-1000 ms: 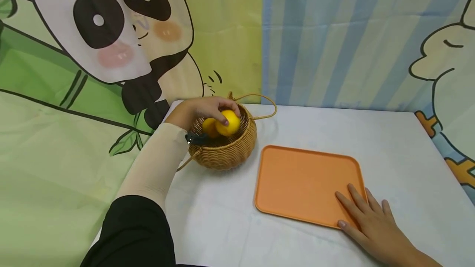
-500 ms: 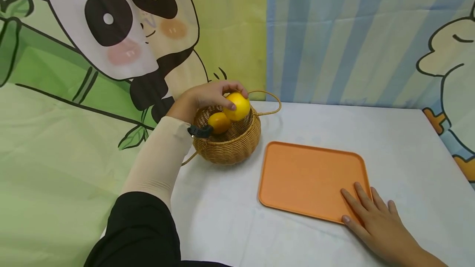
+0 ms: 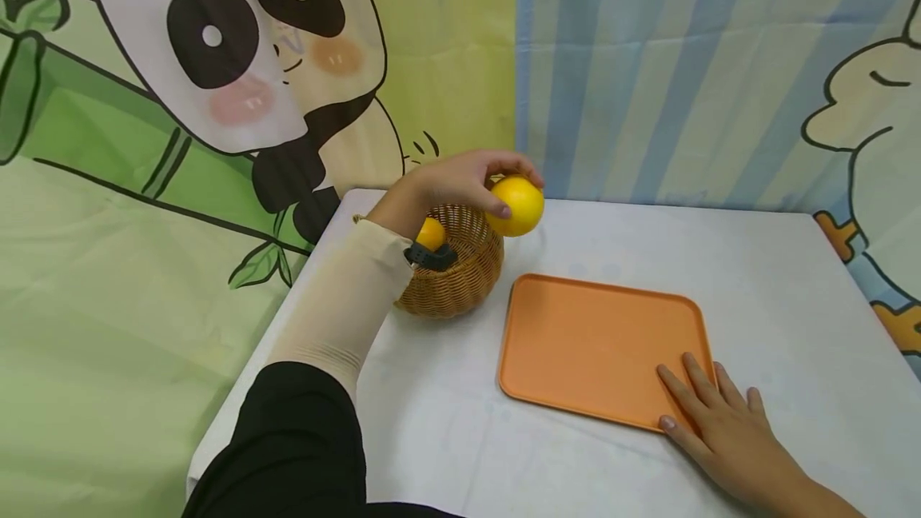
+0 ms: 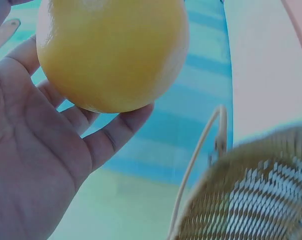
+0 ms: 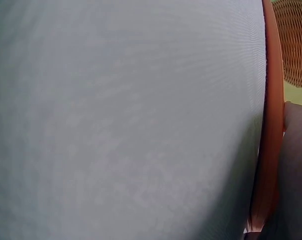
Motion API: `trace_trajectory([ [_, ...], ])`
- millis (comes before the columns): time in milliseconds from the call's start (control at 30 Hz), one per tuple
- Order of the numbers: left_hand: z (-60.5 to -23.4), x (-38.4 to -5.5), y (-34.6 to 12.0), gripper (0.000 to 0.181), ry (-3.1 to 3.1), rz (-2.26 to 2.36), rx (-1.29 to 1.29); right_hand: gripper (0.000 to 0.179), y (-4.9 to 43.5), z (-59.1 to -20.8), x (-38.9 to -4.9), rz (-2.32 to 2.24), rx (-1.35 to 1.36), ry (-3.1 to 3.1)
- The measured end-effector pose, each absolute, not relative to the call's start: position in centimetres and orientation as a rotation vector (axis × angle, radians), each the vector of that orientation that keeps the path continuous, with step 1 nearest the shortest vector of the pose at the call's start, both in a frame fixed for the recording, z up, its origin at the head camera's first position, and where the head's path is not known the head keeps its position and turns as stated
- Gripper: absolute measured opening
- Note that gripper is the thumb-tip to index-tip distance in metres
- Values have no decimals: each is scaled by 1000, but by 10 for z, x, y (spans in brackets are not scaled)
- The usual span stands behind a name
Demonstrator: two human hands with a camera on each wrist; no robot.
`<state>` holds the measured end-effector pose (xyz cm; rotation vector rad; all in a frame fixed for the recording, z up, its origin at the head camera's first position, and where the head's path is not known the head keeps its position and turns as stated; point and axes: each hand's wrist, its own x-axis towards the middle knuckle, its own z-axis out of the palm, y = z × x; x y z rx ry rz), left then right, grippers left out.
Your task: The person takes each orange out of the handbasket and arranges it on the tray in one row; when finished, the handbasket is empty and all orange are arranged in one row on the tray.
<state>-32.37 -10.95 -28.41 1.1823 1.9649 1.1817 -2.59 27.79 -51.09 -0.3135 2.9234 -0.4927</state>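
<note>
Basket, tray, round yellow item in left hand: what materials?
Basket: likely rattan or a lookalike, fairly matte; visible weave.
Tray: probably plastic, smooth, low sheen; even orange colour, rounded corners.
Yellow item: smooth, slightly glossy, pale highlight; real peel or moulded plastic, can't tell.

We've got one yellow fruit (image 3: 520, 206) up in the left hand (image 3: 471, 178) plus one orange-yellow fruit (image 3: 431, 233) inside the wicker basket (image 3: 460, 290) at far left. So that's two fruits, though the basket's partly blocked from view and we might be missing some. Just the one basket, and one orange tray (image 3: 576, 334) nearer and to the right. Hands: two, with the right hand (image 3: 737, 434) at the tray's near right corner. We also get one table (image 3: 432, 438), one dark wrist strap (image 3: 434, 257) and one cartoon panda (image 3: 216, 46) at far left.
</note>
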Motion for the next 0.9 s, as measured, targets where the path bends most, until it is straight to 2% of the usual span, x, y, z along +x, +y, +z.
trace_trajectory([
  [533,-315,-309,-15,67,1741,1189,1243,78,281,-511,-26,-480,-298,2940],
  [900,-377,-292,42,60,1679,1207,1247,77,283,-508,-26,-542,-305,2921],
])
